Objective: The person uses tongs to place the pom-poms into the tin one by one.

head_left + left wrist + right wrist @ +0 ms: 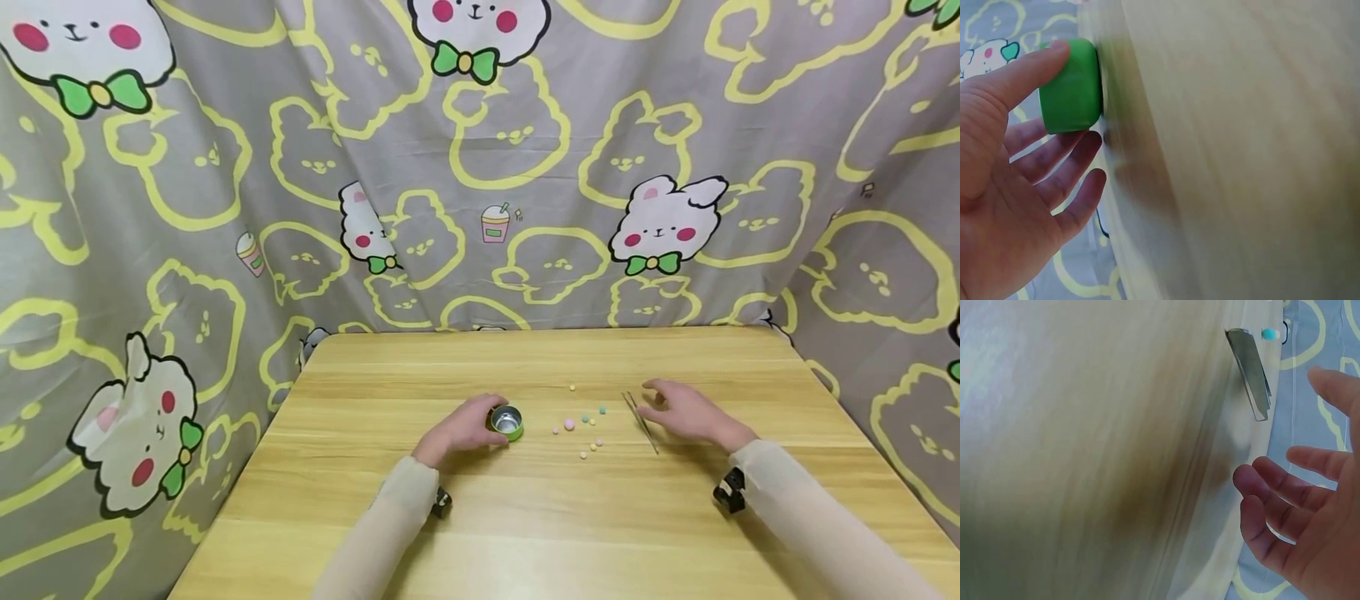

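Note:
A small green tin (507, 423), silver inside, stands upright on the table. My left hand (467, 425) holds it from the left, thumb on its near side; the left wrist view shows the thumb against the green wall (1072, 90) and fingers behind. Metal tweezers (642, 423) lie on the wood, also seen in the right wrist view (1252, 372). Just right of them my right hand (690, 412) hovers with relaxed, slightly bent fingers, holding nothing. Between tin and tweezers lie several small beads, among them a larger pink one (569, 425) and a teal one (602, 410).
The wooden table (480, 517) ends at the back against a grey patterned curtain (480, 167), which also hangs at both sides. One yellow bead (572, 387) lies farther back than the others.

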Available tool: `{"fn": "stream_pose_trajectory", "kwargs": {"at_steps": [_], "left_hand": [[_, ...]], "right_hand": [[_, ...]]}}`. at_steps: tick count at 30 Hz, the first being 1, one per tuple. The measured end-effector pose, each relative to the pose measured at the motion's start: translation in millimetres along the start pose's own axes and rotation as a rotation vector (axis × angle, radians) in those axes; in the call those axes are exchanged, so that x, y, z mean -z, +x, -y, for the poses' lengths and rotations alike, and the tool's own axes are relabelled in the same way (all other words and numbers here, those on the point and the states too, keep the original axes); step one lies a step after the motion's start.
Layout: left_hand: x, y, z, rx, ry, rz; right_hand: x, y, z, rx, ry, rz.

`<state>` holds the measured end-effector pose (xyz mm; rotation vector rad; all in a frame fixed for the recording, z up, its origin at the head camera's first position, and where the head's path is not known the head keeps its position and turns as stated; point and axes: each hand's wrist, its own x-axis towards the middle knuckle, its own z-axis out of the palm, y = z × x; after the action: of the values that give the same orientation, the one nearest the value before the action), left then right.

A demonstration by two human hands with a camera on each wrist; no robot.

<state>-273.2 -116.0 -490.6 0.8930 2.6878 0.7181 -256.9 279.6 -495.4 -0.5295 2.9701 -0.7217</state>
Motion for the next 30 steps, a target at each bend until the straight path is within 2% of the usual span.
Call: {"fn": "stream_pose_trajectory", "kwargs": {"at_steps": [8,30], "left_hand": [[-1.0,4.8,3.1,0.032,-0.035,0.014],[-0.2,3.9,3.4,0.04,-0.072,0.021]], "right_hand": [[-2,4.8,0,0.005,0.031,0.038],[-12,12.9,2,-0.001,0.118,0.1]]}}
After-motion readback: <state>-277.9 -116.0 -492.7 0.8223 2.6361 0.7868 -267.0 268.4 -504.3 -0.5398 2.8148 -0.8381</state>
